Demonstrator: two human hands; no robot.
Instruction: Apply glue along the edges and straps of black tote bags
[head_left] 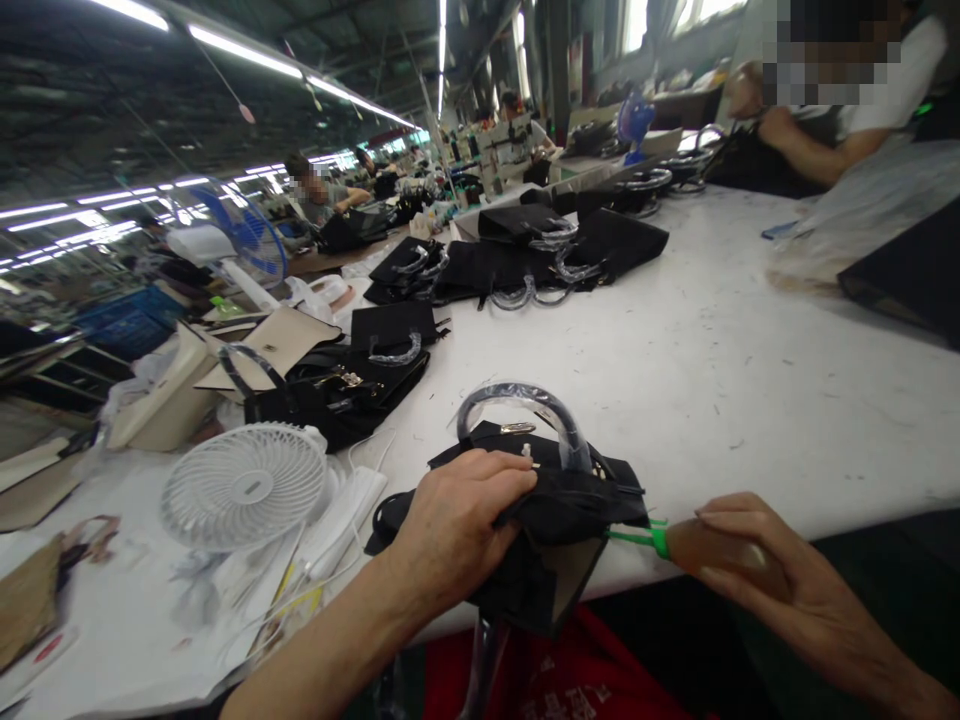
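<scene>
A black handbag (577,505) lies at the front edge of the white table, its plastic-wrapped handle (525,393) arching up at the far side. My left hand (465,510) is closed on the bag's upper part, fingers pressed on the black material near small metal fittings. To the right of the bag, my right hand (757,560) is wrapped round a brownish bottle (720,555) with a green tip (658,542). The thin green end points left and meets the bag's right edge. A second wrapped handle hangs below the bag, towards my red clothing.
A white desk fan (244,485) and a white power strip (352,510) with cables stand left. Black bags (517,260) lie at the table's far side, more bags (337,390) at left. A person (825,130) sits at the back right beside plastic sheeting (885,220).
</scene>
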